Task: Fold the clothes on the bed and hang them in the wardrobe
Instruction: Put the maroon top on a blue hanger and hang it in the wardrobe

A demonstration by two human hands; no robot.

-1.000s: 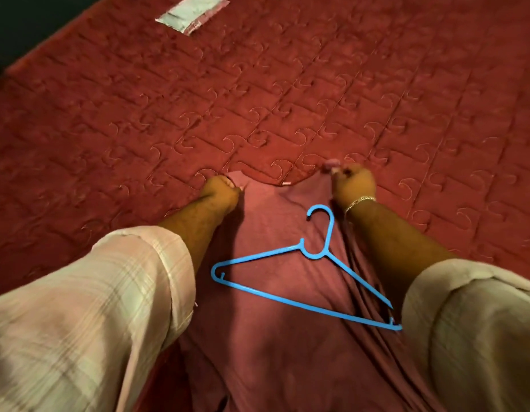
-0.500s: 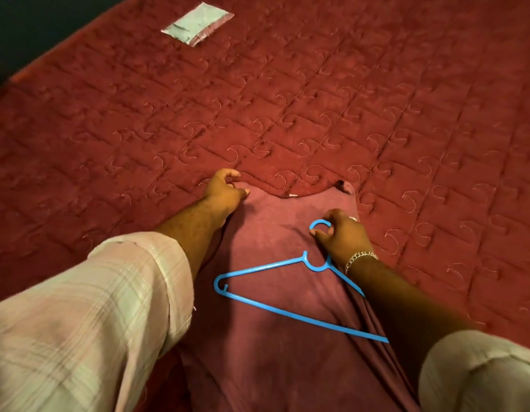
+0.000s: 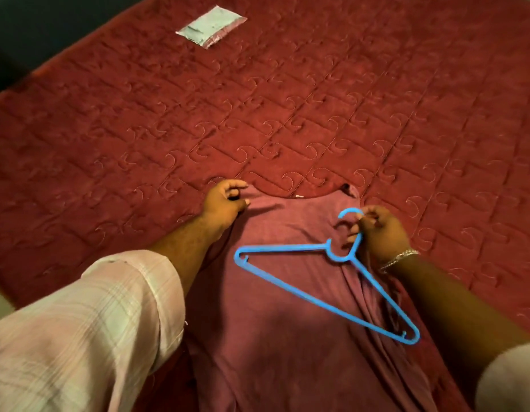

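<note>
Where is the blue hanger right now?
The blue hanger lies on the maroon shirt at the near edge of the bed, its hook end gripped by the right hand.

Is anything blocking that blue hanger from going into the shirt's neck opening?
Nothing visible does. The blue plastic hanger lies on top of the maroon shirt, its hook gripped by the right hand; the left hand holds the collar.

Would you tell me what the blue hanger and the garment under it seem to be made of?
Blue hanger: probably moulded plastic, judging by its uniform bright colour, thin smooth bars and small notch hooks. Garment: soft matte maroon fabric, likely a knit, since it drapes into fine limp folds on its right side.
</note>
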